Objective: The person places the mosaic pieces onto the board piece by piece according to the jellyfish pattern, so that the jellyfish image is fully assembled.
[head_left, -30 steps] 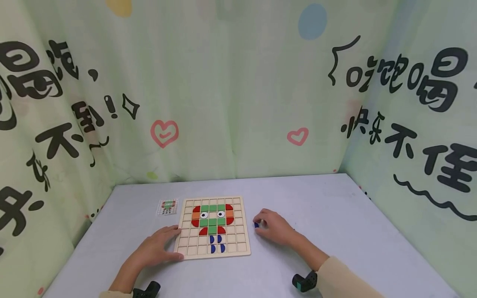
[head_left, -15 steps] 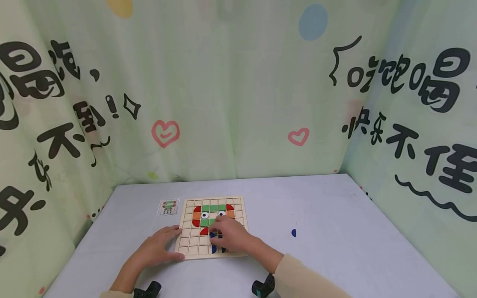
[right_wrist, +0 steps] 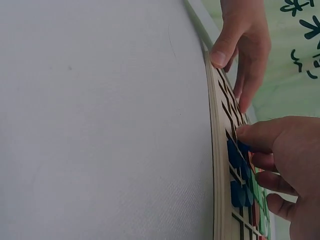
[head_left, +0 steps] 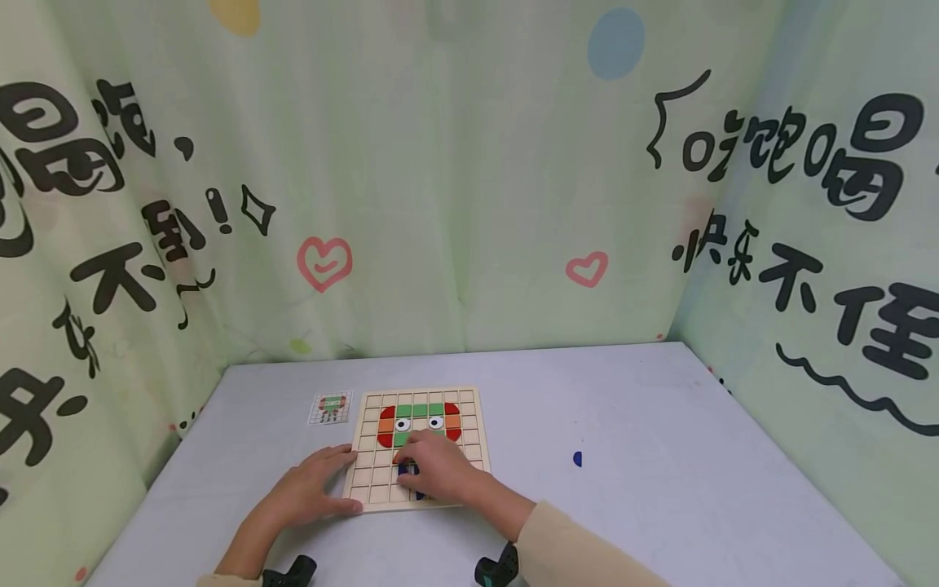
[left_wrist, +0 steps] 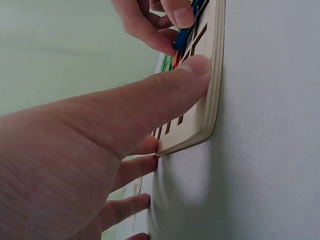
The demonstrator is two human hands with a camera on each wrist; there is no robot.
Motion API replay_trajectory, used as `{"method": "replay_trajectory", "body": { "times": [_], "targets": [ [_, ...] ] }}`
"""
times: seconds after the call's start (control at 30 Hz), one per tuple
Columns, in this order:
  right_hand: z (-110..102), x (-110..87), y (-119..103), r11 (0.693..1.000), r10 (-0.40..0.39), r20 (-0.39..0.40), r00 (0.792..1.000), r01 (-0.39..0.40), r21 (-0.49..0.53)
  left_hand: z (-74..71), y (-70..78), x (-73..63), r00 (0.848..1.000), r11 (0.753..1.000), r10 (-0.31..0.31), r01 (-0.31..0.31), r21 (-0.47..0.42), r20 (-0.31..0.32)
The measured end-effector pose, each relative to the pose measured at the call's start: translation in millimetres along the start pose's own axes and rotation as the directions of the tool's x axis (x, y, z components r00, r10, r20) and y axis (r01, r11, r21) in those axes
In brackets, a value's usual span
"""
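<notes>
A wooden grid board (head_left: 370, 492) lies on the table, bearing red, green and orange pieces and two eye tiles (head_left: 403, 425) in a face-like figure. My left hand (head_left: 311, 485) rests at its left side, thumb on the front corner, fingers along the edge. Over the lower middle cells, my right hand (head_left: 438, 470) pinches a blue half-round piece (left_wrist: 182, 39) between thumb and fingers, at the board's surface. Several blue pieces (right_wrist: 238, 194) sit in cells nearby, partly hidden by the right hand in the head view.
Another blue half-round piece (head_left: 578, 459) lies on the white table (head_left: 631, 522), right of the board. A small picture card (head_left: 329, 408) with a similar coloured figure lies behind the left hand. Printed curtains (head_left: 455, 204) stand around the table.
My right hand has carried the blue piece from right of the board to its lower middle cells, then slightly left. The left hand stays put.
</notes>
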State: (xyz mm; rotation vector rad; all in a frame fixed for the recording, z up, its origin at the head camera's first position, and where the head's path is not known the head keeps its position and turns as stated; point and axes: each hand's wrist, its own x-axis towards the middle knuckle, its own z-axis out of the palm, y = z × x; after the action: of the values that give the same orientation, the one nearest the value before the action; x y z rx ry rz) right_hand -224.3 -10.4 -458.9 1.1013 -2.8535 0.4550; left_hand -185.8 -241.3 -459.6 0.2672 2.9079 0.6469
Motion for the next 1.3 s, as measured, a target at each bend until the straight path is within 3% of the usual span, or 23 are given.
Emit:
{"method": "replay_trajectory", "body": {
  "times": [0.17,0.37,0.57,0.73,0.87,1.03,1.3],
  "targets": [
    [0.6,-0.5,2.2,1.0,0.009,0.002,1.0,-0.009,0.029,2.1,-0.4,1.0,1.0,1.0,-0.01,0.01,-0.004,-0.001],
    [-11.1,-12.4,22.5,0.99,0.1,0.001,0.995,-0.1,0.095,4.0,0.1,1.0,1.0,1.0,-0.014,0.014,-0.001,-0.009],
    [-32.3,-47.5,68.9,0.967,0.211,-0.018,0.977,-0.206,0.151,5.4,-0.1,0.3,1.0,1.0,-0.016,0.016,-0.006,-0.01],
    [-53.2,-87.7,111.4,0.953,0.283,-0.063,0.957,-0.273,0.133,3.6,1.6,-0.4,1.0,1.0,-0.012,0.012,-0.002,-0.008],
    [-70.1,-120.6,141.8,0.949,0.299,-0.065,0.952,-0.29,0.122,1.6,2.5,-0.9,1.0,1.0,-0.004,0.004,-0.004,-0.012],
    [-87.0,-151.9,170.2,0.948,0.283,0.017,0.959,-0.283,0.147,0.4,2.1,-0.8,1.0,1.0,-0.009,0.009,0.003,-0.005],
    [-86.1,-164.4,192.9,0.95,0.173,0.062,0.983,-0.183,0.253,0.0,2.7,0.0,1.0,1.0,-0.013,0.013,-0.007,-0.003]
  ]
}}
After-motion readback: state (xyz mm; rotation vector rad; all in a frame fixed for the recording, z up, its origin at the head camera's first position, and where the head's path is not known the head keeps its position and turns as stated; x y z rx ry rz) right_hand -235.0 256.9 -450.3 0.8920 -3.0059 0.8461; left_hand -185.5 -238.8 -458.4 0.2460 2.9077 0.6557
